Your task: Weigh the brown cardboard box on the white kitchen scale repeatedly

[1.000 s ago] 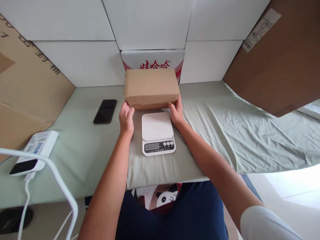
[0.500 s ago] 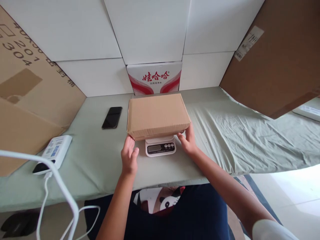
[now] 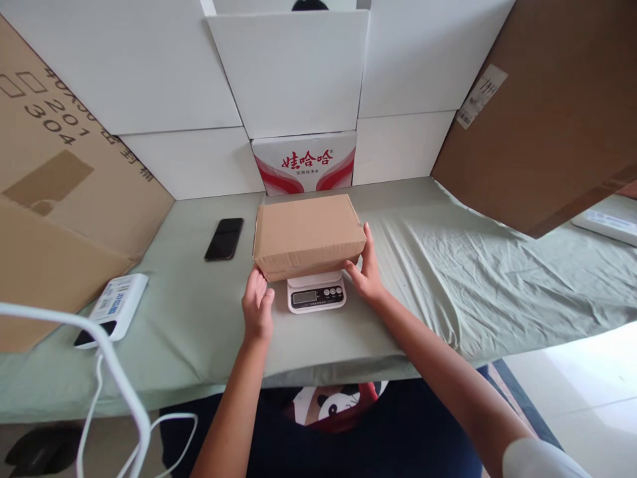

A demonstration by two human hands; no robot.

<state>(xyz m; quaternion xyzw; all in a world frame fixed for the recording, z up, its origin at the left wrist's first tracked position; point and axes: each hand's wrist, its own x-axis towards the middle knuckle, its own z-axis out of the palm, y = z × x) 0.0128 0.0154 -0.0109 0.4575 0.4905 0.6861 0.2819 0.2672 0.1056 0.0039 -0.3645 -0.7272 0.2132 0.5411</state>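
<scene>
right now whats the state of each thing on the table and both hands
plain brown cardboard box: closed, resting on the scale
small white digital kitchen scale: under the box, reading too small to tell
black smartphone: flat, screen dark
white power bank: lying flat, cable plugged in
left hand: open, at box's near left corner
right hand: open, against box's right side

A table covered with a pale green cloth carries everything. A small white kitchen scale sits near the front edge at the middle. Left of the scale and a little further back lies a black phone, face up. Further left of the scale, near the front edge, lies a white power bank with a white cable running off the table. Right of the scale the cloth is wrinkled.
</scene>
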